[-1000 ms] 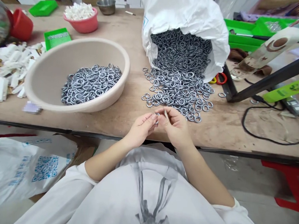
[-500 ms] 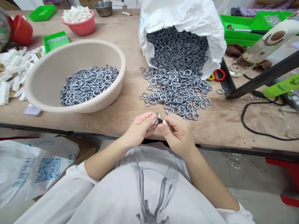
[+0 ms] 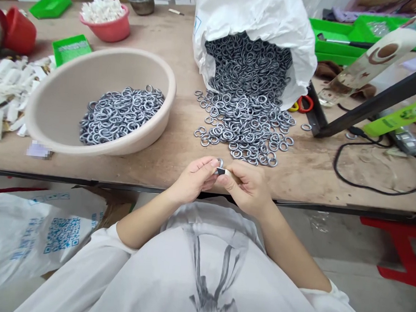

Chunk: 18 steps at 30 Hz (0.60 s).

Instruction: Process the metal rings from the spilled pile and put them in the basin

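Pinched in my left hand (image 3: 196, 178) is a grey ring (image 3: 220, 162), its top edge showing above the fingertips. My right hand (image 3: 246, 184) grips a small dark blade-like piece (image 3: 220, 171) whose tip meets the ring; its far end is hidden in the fingers. Both hands are close together just over the table's front edge. Beyond them, loose grey rings (image 3: 247, 125) spill from a white sack (image 3: 253, 14) lying on its side. A beige basin (image 3: 53, 89) to the left holds a heap of rings.
White plastic pieces (image 3: 8, 85) lie at the far left, near a green tray (image 3: 69, 49) and a red bowl (image 3: 113, 31). On the right are a black metal bar (image 3: 376, 98), a black cable (image 3: 337, 172), red-handled scissors (image 3: 306, 104) and a clear bottle (image 3: 368, 68).
The dark piece is turned slightly and shows more of its flat side against the ring. Both hands stay in nearly the same place; the camera view has shifted a little.
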Each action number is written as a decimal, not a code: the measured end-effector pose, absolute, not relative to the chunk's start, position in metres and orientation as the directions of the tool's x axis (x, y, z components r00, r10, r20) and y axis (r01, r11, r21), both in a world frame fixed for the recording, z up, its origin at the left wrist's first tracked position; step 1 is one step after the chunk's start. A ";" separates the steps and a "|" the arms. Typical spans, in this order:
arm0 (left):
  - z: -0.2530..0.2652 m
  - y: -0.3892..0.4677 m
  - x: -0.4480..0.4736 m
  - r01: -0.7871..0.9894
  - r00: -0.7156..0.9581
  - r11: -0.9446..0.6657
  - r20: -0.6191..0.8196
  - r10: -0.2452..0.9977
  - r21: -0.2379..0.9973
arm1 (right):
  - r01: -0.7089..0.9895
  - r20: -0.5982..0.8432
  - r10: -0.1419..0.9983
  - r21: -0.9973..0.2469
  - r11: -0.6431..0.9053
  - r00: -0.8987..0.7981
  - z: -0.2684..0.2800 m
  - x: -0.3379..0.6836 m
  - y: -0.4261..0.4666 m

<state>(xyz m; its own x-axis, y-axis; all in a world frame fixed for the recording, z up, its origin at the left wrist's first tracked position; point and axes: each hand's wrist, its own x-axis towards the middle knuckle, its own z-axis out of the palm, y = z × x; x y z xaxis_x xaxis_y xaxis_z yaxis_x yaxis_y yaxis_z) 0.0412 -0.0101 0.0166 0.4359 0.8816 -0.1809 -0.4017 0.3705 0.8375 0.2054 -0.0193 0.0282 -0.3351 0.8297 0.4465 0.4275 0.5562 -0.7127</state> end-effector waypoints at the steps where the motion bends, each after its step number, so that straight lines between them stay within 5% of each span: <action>1: 0.016 -0.010 0.040 -0.408 0.436 0.372 -0.179 0.882 0.834 | 0.427 0.444 0.829 -0.713 0.557 -0.340 0.028 0.204 -0.019; 18: 0.010 -0.013 0.016 -0.499 0.482 0.380 -0.115 0.869 0.779 | 0.419 0.401 0.832 -0.727 0.544 -0.384 0.035 0.182 -0.008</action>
<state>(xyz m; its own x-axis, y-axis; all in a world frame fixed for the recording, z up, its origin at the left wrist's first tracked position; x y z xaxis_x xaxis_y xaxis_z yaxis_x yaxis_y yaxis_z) 0.0156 -0.0125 0.0102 0.4819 0.8686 -0.1151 -0.4990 0.3801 0.7788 0.1817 -0.0076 0.0348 -0.3840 0.8318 0.4007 0.4192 0.5438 -0.7270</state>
